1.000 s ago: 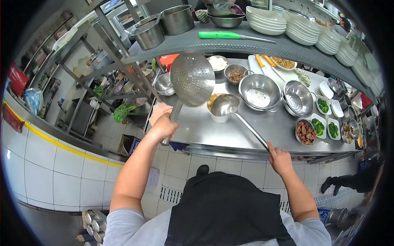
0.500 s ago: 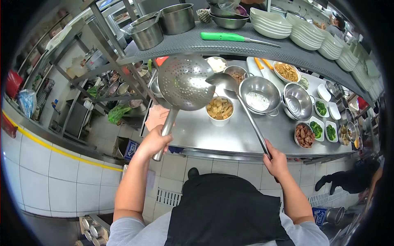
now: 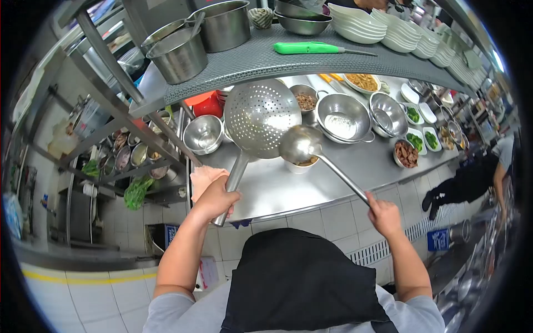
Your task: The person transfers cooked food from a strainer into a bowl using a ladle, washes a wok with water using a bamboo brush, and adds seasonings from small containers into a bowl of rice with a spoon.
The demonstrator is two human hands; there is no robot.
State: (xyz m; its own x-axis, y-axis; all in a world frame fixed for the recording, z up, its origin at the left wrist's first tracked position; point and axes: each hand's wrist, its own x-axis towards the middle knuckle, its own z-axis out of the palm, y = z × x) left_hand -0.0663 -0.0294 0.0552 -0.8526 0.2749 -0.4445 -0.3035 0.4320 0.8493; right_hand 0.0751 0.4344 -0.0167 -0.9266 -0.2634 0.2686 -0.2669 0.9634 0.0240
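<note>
My left hand (image 3: 217, 198) is closed round the thick handle of a large perforated skimmer (image 3: 261, 114), raised over the steel counter. My right hand (image 3: 384, 215) grips the long handle of a steel ladle (image 3: 300, 147). In view, the ladle's round head overlaps the lower right edge of the skimmer; whether they touch I cannot tell. Behind the ladle, a white tub (image 3: 300, 167) of cooked food stands on the counter, mostly hidden. A pink cloth (image 3: 204, 180) lies beside my left hand at the counter's edge.
Steel bowls (image 3: 343, 116) and a bowl of browned meat (image 3: 407, 154) stand on the counter (image 3: 261, 194). Above hangs a shelf (image 3: 244, 61) with pots (image 3: 225, 28), a green-handled lighter (image 3: 308, 48) and stacked white dishes (image 3: 355, 25). At right is another person (image 3: 466, 180).
The view has swung and tilted. The ladle's head has come lower and turned its round face towards me, now covering most of the white tub. Both hands keep their grip.
</note>
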